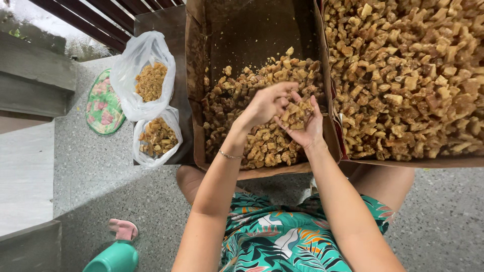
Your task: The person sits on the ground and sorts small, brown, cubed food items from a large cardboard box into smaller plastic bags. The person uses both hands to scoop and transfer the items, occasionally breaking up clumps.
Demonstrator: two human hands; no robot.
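Speckled grey terrazzo floor (91, 166) spreads below; at ten o'clock a grey concrete step (35, 80), at eleven dark slats (101, 17), daylight pale across the paler slab (25, 176) at nine.

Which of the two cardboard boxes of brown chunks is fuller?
The right-hand box is fuller: chunks cover it wholly. The box under the hands shows bare cardboard across its far half.
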